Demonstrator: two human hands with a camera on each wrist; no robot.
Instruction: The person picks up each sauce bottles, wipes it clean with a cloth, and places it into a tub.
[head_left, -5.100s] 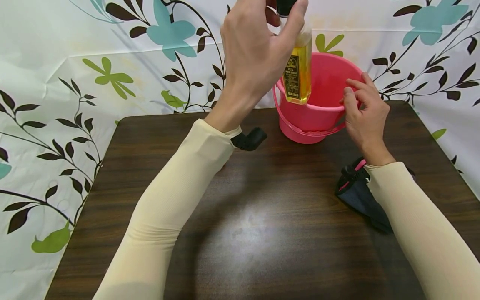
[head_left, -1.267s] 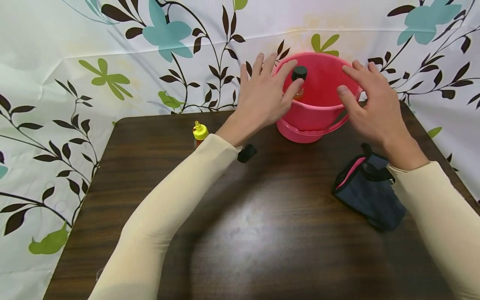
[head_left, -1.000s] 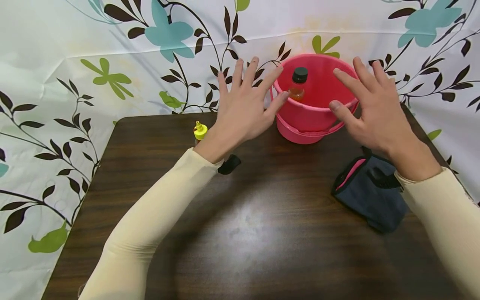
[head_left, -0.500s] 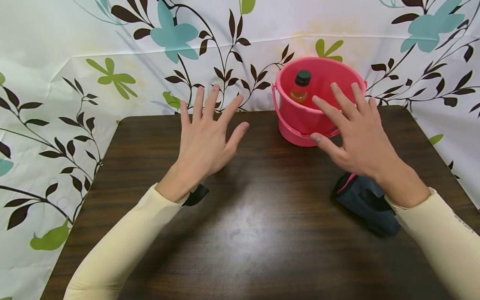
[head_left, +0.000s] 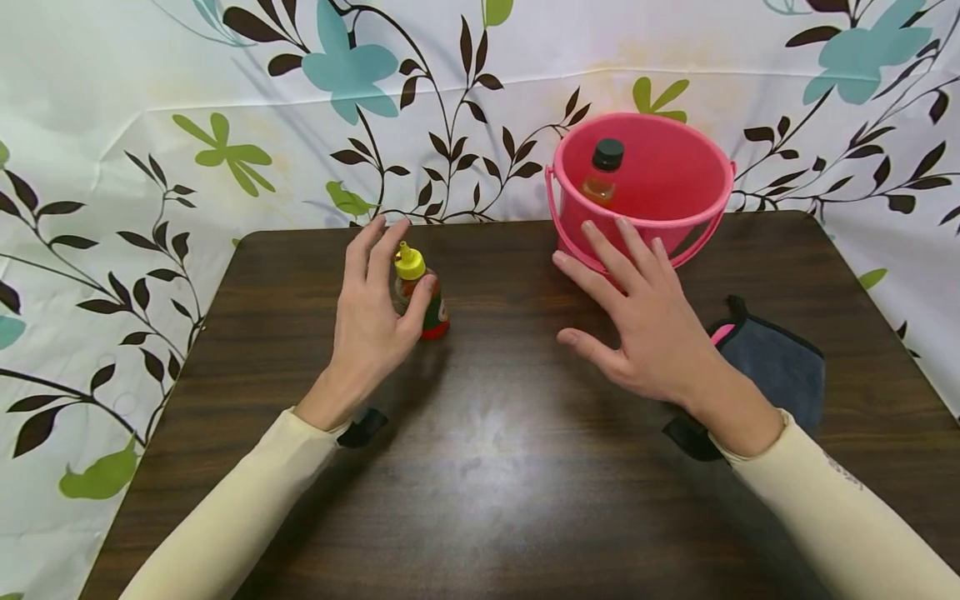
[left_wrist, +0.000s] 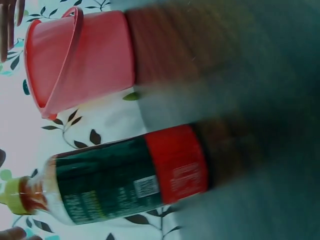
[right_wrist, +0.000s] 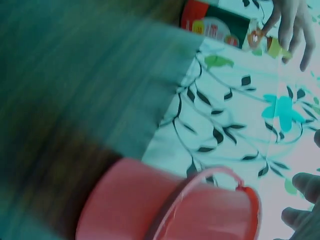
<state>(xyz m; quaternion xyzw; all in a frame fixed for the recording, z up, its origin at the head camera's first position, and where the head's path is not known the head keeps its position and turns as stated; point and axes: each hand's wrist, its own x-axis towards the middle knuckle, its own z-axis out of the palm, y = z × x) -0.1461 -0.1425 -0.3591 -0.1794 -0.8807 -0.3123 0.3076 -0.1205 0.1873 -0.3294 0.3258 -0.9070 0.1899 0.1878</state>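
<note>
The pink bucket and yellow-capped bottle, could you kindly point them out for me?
Pink bucket [head_left: 667, 175]: head view, on its inner wall.
Yellow-capped bottle [left_wrist: 117, 176]: left wrist view, on its green label.

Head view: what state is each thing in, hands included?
Pink plastic bucket: upright, uncovered.
Clear black-capped bottle: capped, in bucket.
Green-and-red yellow-capped bottle: upright, capped.
Dark blue fabric pouch: lying, partly hidden.
Left hand: fingers curved, holding nothing.
Right hand: spread, holding nothing.

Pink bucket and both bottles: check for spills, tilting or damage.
Nothing stands out. The pink bucket and yellow-capped bottle stand upright on the table, with no visible spill or damage. The dark-capped bottle, partly hidden inside the bucket, cannot be fully checked.
</note>
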